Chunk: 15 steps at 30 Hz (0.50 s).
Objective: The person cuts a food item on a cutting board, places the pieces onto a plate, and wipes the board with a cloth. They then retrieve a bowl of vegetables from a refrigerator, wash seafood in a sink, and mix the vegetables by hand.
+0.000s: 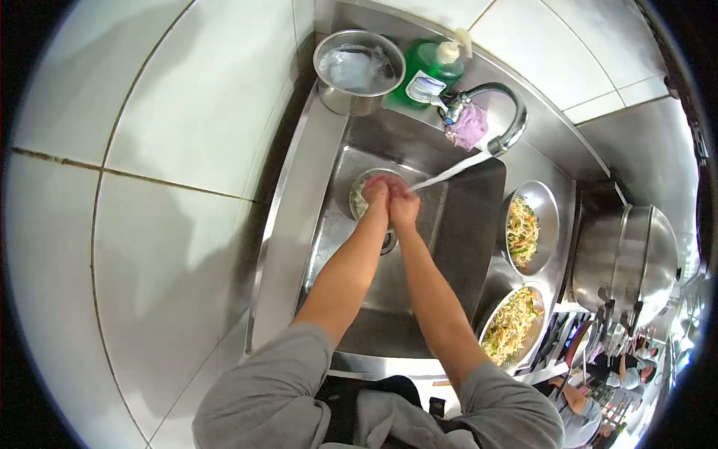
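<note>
My left hand (376,191) and my right hand (404,206) are pressed together over a round metal bowl (354,196) in the sink (374,325). Their fingers are closed against each other and look pinkish and blurred. I cannot tell what, if anything, is between them. A stream of water (452,170) runs from the curved faucet (517,112) onto my hands. Pale, greenish bits (360,200) show inside the bowl at its left side. Part of the drain (388,242) shows just below my wrists.
Behind the sink stand a metal pot (340,97) of cloudy water and a green soap bottle (430,67). A purple cloth (469,127) hangs by the faucet. At right are two containers of shredded vegetables (522,232) and a large steel pot (624,258). People (583,411) are beyond.
</note>
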Each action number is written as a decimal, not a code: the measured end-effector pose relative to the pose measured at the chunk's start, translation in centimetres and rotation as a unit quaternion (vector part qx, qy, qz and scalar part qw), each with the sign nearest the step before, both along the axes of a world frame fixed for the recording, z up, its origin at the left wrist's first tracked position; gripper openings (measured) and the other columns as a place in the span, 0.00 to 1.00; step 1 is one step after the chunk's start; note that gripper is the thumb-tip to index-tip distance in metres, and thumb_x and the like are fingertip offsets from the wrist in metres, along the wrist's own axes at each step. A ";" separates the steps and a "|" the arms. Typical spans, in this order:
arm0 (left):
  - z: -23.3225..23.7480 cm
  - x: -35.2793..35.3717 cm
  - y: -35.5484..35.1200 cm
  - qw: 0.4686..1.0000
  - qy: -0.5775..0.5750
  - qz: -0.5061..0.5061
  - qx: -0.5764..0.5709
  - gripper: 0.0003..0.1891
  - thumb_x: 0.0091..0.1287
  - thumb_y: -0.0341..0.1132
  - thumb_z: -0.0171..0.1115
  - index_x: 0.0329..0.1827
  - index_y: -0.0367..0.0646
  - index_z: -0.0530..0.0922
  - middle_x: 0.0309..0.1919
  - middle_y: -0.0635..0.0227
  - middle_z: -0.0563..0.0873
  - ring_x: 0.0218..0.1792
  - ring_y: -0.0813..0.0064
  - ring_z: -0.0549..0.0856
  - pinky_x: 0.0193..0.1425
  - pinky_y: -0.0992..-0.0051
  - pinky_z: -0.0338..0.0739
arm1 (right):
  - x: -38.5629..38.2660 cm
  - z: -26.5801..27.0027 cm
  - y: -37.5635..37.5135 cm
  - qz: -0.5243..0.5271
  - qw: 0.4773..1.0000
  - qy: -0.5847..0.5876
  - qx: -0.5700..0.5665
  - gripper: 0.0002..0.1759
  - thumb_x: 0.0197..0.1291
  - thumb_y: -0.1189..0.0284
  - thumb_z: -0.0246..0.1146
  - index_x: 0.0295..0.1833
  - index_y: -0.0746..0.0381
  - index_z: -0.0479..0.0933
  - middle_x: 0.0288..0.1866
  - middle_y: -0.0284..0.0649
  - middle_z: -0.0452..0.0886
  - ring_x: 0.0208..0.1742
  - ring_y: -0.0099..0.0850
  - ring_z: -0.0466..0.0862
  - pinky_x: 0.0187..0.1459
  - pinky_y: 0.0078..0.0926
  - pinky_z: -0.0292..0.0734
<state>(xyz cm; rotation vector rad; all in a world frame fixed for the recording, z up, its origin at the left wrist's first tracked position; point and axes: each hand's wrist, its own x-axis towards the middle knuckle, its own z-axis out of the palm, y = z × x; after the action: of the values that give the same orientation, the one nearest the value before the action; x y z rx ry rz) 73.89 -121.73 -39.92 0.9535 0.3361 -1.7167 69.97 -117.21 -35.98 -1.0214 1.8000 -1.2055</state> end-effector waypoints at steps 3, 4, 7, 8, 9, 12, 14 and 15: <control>-0.6 -2.6 -0.2 0.998 -0.020 0.030 -0.055 0.09 0.61 0.26 0.52 0.40 0.42 0.80 0.34 0.62 0.84 0.33 0.67 0.83 0.38 0.67 0.79 | 1.6 3.6 0.0 -0.216 0.944 -0.226 0.108 0.16 0.62 0.69 0.52 0.49 0.68 0.76 0.34 0.42 0.82 0.35 0.32 0.81 0.39 0.29 0.76; 0.2 -2.9 -0.5 0.977 -0.180 -0.041 -0.110 0.08 0.58 0.23 0.54 0.37 0.40 0.80 0.30 0.62 0.83 0.31 0.67 0.83 0.37 0.68 0.80 | 0.8 5.8 0.4 -0.132 0.971 -0.162 0.121 0.23 0.63 0.65 0.49 0.57 0.69 0.70 0.44 0.45 0.80 0.40 0.34 0.80 0.39 0.31 0.76; -1.3 -4.5 -1.9 0.799 -0.536 -0.140 -0.235 0.02 0.53 0.25 0.61 0.29 0.37 0.81 0.23 0.66 0.84 0.29 0.70 0.83 0.37 0.71 0.79 | -2.3 4.9 0.6 -0.084 0.974 -0.120 0.174 0.23 0.63 0.63 0.49 0.57 0.69 0.69 0.46 0.46 0.78 0.42 0.34 0.79 0.41 0.33 0.75; -0.7 -5.0 -2.8 0.766 -0.578 -0.216 -0.180 0.04 0.54 0.29 0.61 0.29 0.37 0.81 0.24 0.65 0.84 0.30 0.71 0.83 0.36 0.70 0.78 | -1.6 6.3 0.9 -0.116 0.964 -0.205 0.120 0.20 0.62 0.64 0.50 0.52 0.67 0.72 0.45 0.44 0.78 0.43 0.33 0.78 0.40 0.34 0.74; 0.3 -5.1 -3.2 0.726 -0.612 -0.290 -0.119 0.07 0.54 0.32 0.61 0.29 0.37 0.80 0.26 0.65 0.84 0.31 0.72 0.83 0.35 0.70 0.77 | -1.2 6.3 0.2 -0.117 0.965 -0.203 0.118 0.20 0.62 0.64 0.50 0.52 0.67 0.72 0.45 0.44 0.78 0.43 0.33 0.78 0.40 0.34 0.74; 1.0 -3.4 -0.3 0.903 -0.326 -0.252 -0.125 0.10 0.61 0.34 0.52 0.34 0.36 0.79 0.28 0.64 0.81 0.28 0.73 0.78 0.30 0.71 0.72 | -0.3 6.3 -2.9 -0.103 0.967 -0.191 0.132 0.18 0.61 0.64 0.54 0.49 0.66 0.72 0.41 0.42 0.79 0.42 0.32 0.78 0.36 0.36 0.75; 2.9 0.4 2.7 0.936 -0.140 -0.297 -0.124 0.11 0.56 0.36 0.60 0.39 0.41 0.81 0.40 0.58 0.84 0.45 0.64 0.81 0.50 0.70 0.73 | -1.7 3.0 -4.8 -0.096 0.944 -0.152 0.277 0.16 0.60 0.64 0.55 0.47 0.65 0.73 0.39 0.42 0.80 0.44 0.35 0.80 0.36 0.40 0.76; 5.0 2.5 5.3 0.912 -0.267 -0.271 -0.152 0.13 0.56 0.36 0.62 0.42 0.39 0.79 0.40 0.58 0.82 0.47 0.64 0.79 0.52 0.67 0.72 | -3.9 -3.4 -6.2 0.007 0.955 -0.107 0.277 0.15 0.59 0.64 0.56 0.45 0.65 0.74 0.37 0.42 0.80 0.43 0.36 0.80 0.36 0.42 0.77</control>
<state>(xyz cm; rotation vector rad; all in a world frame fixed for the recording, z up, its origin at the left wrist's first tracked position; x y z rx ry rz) 76.35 -116.39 -34.88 1.3042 -0.5948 -1.8263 66.04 -123.43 -39.34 -0.5551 1.8009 -0.7000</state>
